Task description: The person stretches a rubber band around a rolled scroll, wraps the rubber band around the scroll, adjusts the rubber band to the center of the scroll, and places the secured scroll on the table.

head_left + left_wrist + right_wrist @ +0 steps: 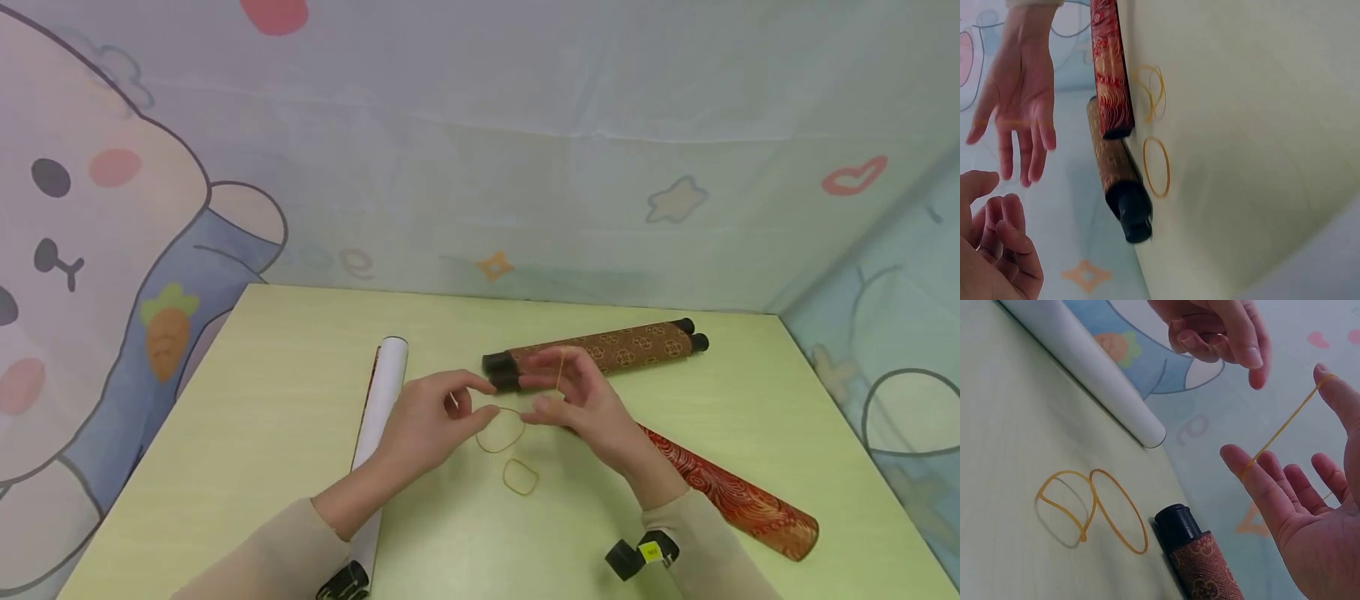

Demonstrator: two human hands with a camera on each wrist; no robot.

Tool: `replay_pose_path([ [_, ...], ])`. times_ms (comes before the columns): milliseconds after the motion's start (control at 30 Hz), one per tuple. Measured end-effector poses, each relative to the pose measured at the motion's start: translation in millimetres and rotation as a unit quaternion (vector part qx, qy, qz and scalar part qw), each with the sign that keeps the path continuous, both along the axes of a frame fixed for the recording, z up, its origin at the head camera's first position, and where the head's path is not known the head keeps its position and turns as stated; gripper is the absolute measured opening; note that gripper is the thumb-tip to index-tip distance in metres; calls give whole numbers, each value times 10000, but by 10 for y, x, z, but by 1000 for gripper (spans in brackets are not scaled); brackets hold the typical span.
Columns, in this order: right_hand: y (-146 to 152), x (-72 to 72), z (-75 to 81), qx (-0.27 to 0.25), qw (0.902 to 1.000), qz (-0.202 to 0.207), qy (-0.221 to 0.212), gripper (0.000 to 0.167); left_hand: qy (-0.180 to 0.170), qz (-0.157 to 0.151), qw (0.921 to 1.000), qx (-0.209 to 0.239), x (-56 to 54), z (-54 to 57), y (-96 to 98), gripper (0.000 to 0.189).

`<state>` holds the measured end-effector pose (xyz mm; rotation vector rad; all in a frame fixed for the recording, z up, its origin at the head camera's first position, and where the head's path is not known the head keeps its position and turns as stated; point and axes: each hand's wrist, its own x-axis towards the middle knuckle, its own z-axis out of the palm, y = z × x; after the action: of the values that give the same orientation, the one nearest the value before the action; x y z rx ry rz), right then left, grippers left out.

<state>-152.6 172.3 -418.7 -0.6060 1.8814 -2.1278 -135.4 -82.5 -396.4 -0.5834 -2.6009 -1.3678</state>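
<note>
A thin yellow rubber band (1282, 428) stretches between the thumb and index finger of my right hand (588, 408), whose fingers are spread. My left hand (431, 417) hovers facing it, thumb and index finger apart and the other fingers loosely curled, with nothing held. In the left wrist view the left fingers (1013, 240) show bent, close below the right hand. Two more rubber bands lie on the table under the hands: a larger loop (498, 452) and a smaller one (520, 493) nearer me.
A white roll (392, 375) lies lengthwise on the left, partly behind my left forearm. At the back right rests a brown patterned scroll pair (637, 346) with black ends. A red and gold roll (750, 492) slants past my right wrist. A printed cloth (525, 167) hangs behind the table.
</note>
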Motion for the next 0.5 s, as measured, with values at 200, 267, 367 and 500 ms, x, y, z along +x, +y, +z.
replay_pose_path([
  [200, 21, -17, 43, 4, 10000, 59, -14, 57, -111, 186, 9992, -341, -96, 96, -217, 21],
  [267, 19, -28, 64, 53, 10000, 73, -37, 58, -156, 258, 9986, -431, -134, 126, -284, 24],
  [367, 23, -42, 92, 122, 9998, 82, -110, 58, -261, 394, 9968, -648, -202, 163, -391, 30],
  [500, 35, -53, 128, 278, 9993, 70, -230, 57, -556, 639, 9894, -1177, -302, 185, -544, 41],
])
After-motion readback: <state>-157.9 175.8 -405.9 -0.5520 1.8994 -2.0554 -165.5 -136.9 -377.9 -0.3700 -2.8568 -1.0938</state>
